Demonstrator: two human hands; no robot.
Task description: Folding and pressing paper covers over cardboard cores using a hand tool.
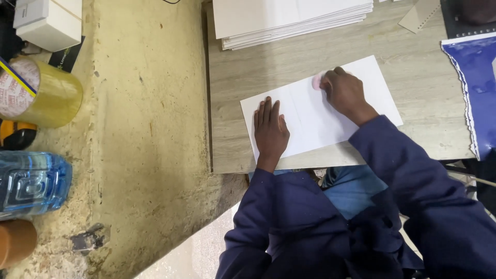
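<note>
Pale wood-grain table (413,77), one white sheet (315,111) lying flat near its front edge
Left hand (269,129) rests spread and flat on the sheet's lower left part, pinning it; right hand (345,93) is curled around a small pink object (316,81), blurred, pressed on the sheet's upper middle. Stack of white sheets (289,20) sits at the table's far edge, blue plastic (478,88) to the right

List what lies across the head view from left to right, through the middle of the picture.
Roll of yellowish tape → worn yellowish surface → wooden table → left hand flat on the white sheet → right hand pressing a small pink thing → blue sheet with a jagged edge.
</note>
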